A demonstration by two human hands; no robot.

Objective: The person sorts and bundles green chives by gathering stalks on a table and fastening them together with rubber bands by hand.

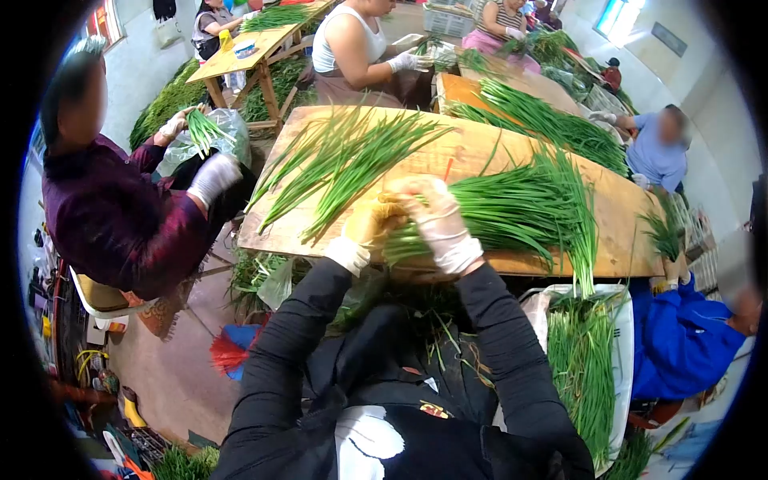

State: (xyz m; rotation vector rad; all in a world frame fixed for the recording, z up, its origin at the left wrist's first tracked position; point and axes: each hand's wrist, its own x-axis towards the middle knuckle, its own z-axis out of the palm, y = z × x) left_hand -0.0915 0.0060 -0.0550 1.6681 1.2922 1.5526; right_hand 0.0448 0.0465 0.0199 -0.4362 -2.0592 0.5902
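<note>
My two gloved hands meet over the near edge of the wooden table, at the pale stem ends of a bunch of garlic chives. My right hand, in a white glove, is closed over the stems, its fingers bent toward the other hand. My left hand, in a yellow-stained glove, touches the right one; its fingers are smeared by motion. A thin orange-red strip sticks up behind the right hand. The leaves fan out to the right. More loose garlic chives lie farther left on the tabletop.
A white crate of chives stands right of my legs, below the table edge. On the left, a person in dark purple sorts chives. Another in blue sits at the right. Several co-workers and tables fill the back.
</note>
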